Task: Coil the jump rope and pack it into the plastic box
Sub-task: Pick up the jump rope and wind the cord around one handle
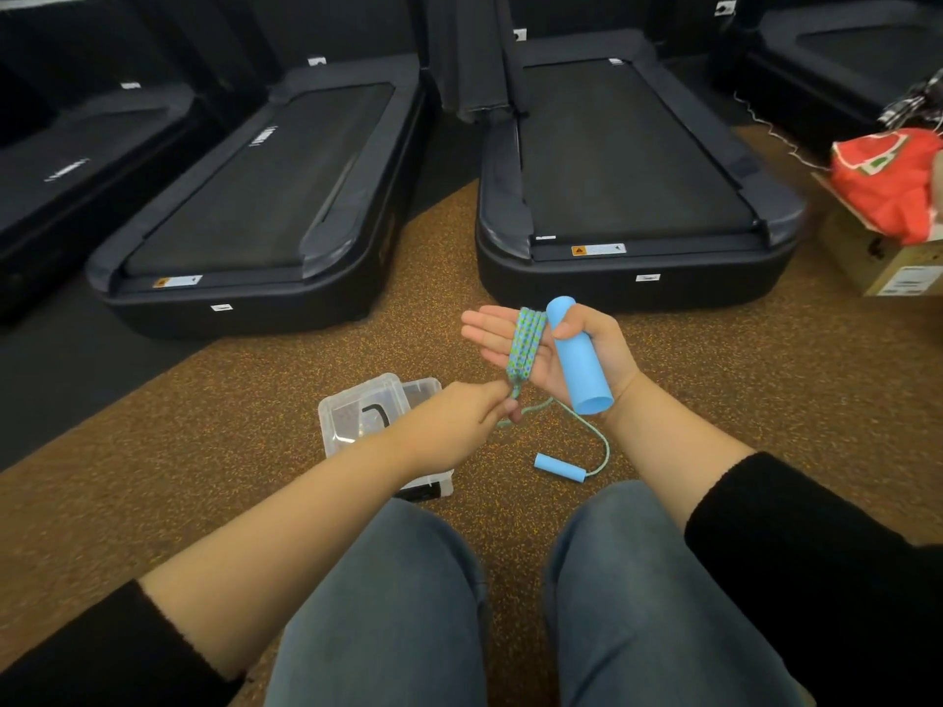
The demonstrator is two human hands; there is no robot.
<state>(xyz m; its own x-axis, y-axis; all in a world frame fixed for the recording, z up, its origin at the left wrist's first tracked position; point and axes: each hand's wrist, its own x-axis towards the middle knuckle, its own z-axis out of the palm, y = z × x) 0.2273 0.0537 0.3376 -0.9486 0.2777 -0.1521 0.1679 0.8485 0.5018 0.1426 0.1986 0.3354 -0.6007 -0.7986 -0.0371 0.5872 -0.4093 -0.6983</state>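
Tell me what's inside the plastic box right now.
Through the clear plastic box, one black hook-shaped piece shows. The left forearm covers its near half, so that part cannot be checked.

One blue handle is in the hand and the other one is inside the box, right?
Not quite. The other handle is not inside the box; it lies on the floor just right of it, as the head view shows. One handle is in the right hand, as you said.
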